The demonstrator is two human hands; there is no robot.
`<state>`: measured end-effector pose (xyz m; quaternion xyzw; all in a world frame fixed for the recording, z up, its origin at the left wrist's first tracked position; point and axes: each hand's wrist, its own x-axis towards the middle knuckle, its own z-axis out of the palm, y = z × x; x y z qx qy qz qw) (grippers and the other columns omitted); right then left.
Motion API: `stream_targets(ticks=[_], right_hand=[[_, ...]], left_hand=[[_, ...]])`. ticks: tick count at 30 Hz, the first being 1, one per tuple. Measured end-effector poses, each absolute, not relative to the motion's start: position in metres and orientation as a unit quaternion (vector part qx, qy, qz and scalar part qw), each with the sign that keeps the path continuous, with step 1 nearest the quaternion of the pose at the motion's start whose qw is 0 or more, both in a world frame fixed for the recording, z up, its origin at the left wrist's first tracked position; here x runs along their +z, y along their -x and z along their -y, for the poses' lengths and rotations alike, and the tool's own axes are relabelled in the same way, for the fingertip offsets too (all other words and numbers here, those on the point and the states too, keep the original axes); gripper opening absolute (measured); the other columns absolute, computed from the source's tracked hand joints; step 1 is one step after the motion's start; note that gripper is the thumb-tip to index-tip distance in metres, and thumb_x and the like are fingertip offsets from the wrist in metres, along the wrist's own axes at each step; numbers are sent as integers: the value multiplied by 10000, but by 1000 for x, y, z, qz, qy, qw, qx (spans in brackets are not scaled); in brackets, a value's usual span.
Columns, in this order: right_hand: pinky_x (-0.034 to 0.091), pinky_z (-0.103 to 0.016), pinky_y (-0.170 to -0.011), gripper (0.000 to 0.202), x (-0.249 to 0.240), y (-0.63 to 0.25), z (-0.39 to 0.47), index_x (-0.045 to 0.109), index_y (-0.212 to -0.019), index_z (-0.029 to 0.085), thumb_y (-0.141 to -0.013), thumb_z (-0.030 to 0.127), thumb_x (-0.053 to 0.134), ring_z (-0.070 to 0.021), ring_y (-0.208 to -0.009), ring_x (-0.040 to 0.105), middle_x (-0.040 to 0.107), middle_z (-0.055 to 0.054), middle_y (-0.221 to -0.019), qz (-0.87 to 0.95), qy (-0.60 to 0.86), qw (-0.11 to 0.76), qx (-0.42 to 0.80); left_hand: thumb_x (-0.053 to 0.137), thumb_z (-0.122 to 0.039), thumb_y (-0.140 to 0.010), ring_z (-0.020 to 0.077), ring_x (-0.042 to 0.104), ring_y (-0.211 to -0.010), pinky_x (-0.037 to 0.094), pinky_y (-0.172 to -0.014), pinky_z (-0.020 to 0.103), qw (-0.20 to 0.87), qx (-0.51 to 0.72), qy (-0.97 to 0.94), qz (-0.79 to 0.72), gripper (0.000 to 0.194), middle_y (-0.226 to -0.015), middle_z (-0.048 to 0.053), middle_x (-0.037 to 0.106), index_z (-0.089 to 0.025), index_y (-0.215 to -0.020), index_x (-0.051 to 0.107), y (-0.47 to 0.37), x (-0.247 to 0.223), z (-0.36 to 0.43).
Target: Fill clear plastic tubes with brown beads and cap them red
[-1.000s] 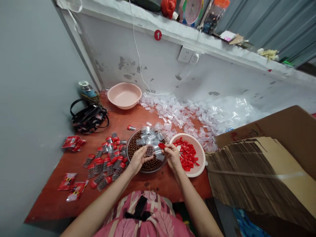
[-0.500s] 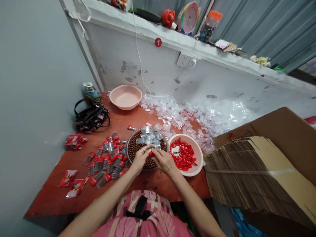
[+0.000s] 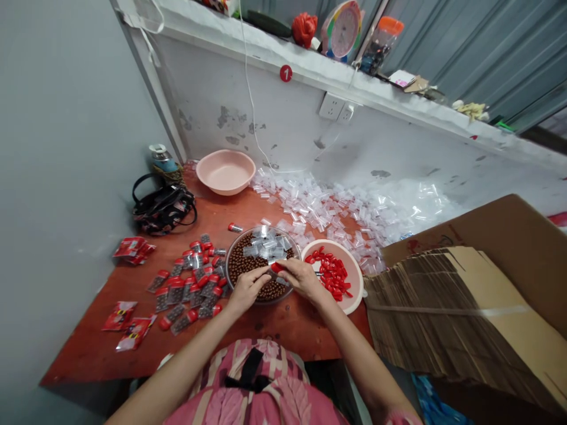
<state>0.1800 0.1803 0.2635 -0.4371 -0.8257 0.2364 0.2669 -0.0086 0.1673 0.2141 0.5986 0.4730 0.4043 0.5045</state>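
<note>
Over a bowl of brown balls (image 3: 241,265), my left hand (image 3: 245,289) grips a small clear container, mostly hidden by the fingers. Pressed against its end is a red cap (image 3: 277,267), pinched by my right hand (image 3: 301,277). Clear empty containers (image 3: 268,243) lie on the balls at the back of the bowl. Just right of it stands a pink bowl (image 3: 354,274) with red caps (image 3: 332,271) inside. Filled, red-capped containers (image 3: 195,277) are heaped on the red table to the left.
Clear plastic pieces (image 3: 319,203) spread along the wall behind the bowls. A pink basin (image 3: 225,171) and a black handbag (image 3: 163,206) stand at the back left. Red packets (image 3: 135,332) lie at the left. A cardboard box (image 3: 443,307) flanks the right.
Both hands have shifted slightly apart, and the red cap between them now shows more clearly, a little higher and further right. The view has moved slightly.
</note>
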Motion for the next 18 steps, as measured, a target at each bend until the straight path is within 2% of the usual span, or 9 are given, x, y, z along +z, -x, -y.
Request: stream_targets(ticks=[4,7,11,14,18], right_hand=[[455,-260,-751,235,263,-176,-178,583,-1033,187,-840,288,494,-137,-807,585,638,-44,-900,773,447,298,338],[477,-252,-695,216,259,-174,-177,576,-977,173,-806,299,535,-135,-756,597,640,-30,-851,699,490,340,395],[472,-296,-769,252,250,-173,-177,575,-1015,180,-773,252,572,-164,-845,590,634,-54,-922,691,542,377,295],[435,-318,-870,324,246,-172,-174,546,-1134,201,-814,181,497,-172,-988,553,608,-80,-1052,764,481,361,232],[439,-303,-890,403,252,-172,-168,469,-1239,212,-837,187,465,-160,-1031,561,583,-72,-1156,777,443,334,297]], left_hand=[[526,-334,-778,219,600,-982,429,-903,351,503,398,-597,-481,326,-1071,65,655,-173,-1035,646,10,217,-168],[525,-344,-775,224,597,-989,428,-908,360,522,402,-584,-474,336,-1071,59,655,-178,-1042,643,11,214,-169],[529,-353,-768,225,592,-996,422,-918,366,544,412,-562,-467,343,-1064,60,659,-175,-1039,643,10,211,-170],[539,-359,-763,226,596,-988,422,-917,367,554,422,-551,-460,343,-1066,63,658,-172,-1028,649,8,210,-171],[548,-366,-759,225,606,-967,443,-892,356,573,427,-532,-455,355,-1071,69,655,-167,-1037,645,10,206,-174]])
